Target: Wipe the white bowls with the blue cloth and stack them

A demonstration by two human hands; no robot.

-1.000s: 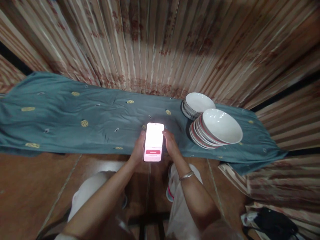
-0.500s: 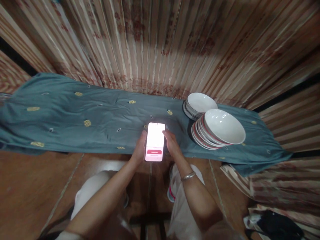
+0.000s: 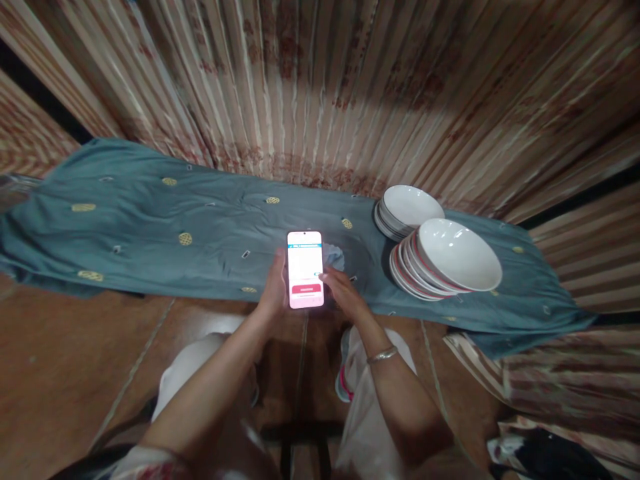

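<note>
A lit smartphone [image 3: 305, 267] is held upright above the near edge of the table, a red bar showing low on its bright screen. My left hand [image 3: 273, 287] grips its left side, thumb along the edge. On the other side my right hand [image 3: 343, 290] is closed at the phone's lower right, its thumb over the screen's edge; the fingers behind are hidden. Just behind the phone a crumpled pale-blue cloth [image 3: 334, 257] lies on the table. To the right, a stack of white bowls with reddish rims [image 3: 457, 257] leans, the top one tilted.
A second stack of white dishes [image 3: 411, 208] stands behind the bowls. The long table wears a teal cloth [image 3: 215, 227] with yellow pineapple prints. A striped curtain [image 3: 300, 100] hangs close behind it. A dark bag-like object [image 3: 555, 457] lies on the floor at lower right.
The phone has risen slightly, uncovering the pale-blue cloth behind it. My right thumb has moved down the screen's edge, and the screen shows a blue band on top. The view has shifted a little.
</note>
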